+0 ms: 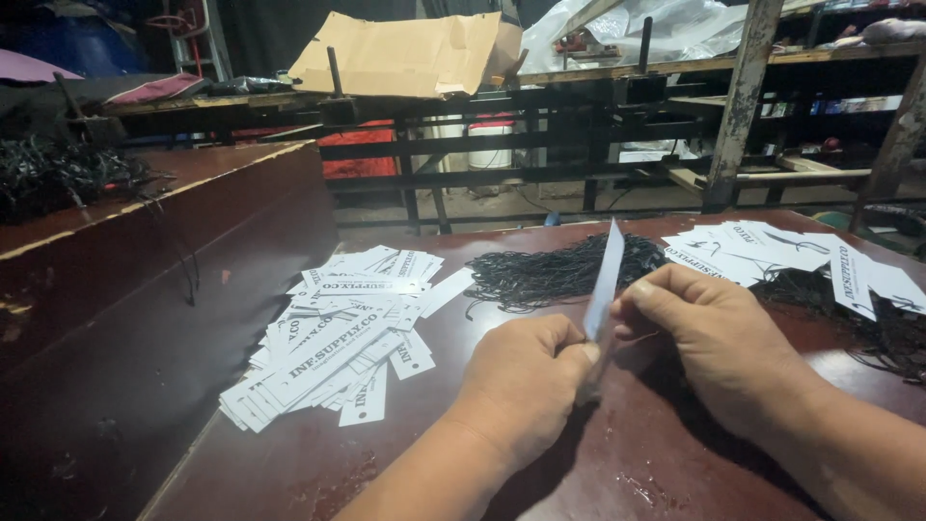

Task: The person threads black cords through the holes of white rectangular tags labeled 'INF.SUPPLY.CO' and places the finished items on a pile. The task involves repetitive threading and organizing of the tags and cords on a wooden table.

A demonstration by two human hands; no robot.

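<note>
The left hand (526, 376) is curled closed, pinching the lower part of a white paper tag (605, 280) that stands upright and edge-on near the middle of the dark red tabletop (617, 473). The right hand (709, 333) is closed too, its fingertips (639, 289) touching the tag from the other side. Just behind the hands lies a heap of black strings (559, 270). A fanned pile of white printed tags (338, 338) lies toward the left edge; another pile of tags (791, 253) lies near the far right corner.
</note>
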